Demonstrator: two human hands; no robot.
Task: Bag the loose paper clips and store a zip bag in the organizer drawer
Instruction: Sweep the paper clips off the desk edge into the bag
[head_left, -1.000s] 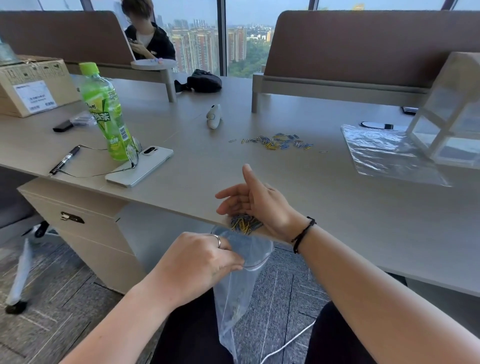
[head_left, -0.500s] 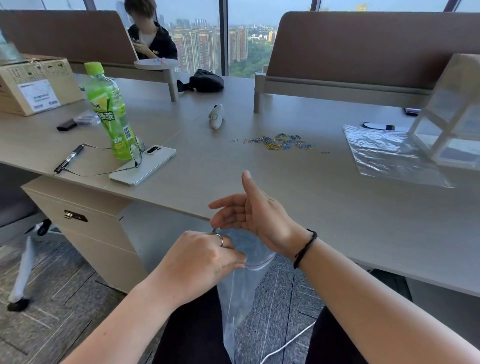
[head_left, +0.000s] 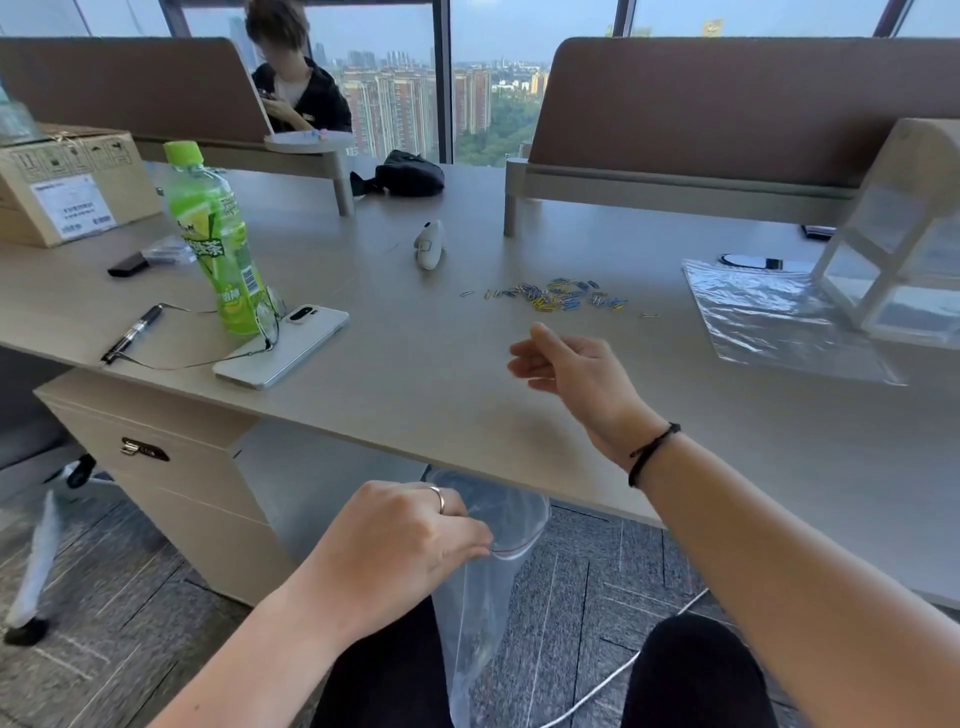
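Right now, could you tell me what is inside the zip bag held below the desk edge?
Through the clear zip bag, pinched at its mouth by the left hand, a few small dark shapes show, probably paper clips. Blur and the bag's creases prevent a count or colours.

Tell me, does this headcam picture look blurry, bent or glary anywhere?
Head view: wide-angle lens bows the desk edge; right hand slightly motion-smeared; flat zip bag by the organizer glints with window daylight; paper clips too small for detail.
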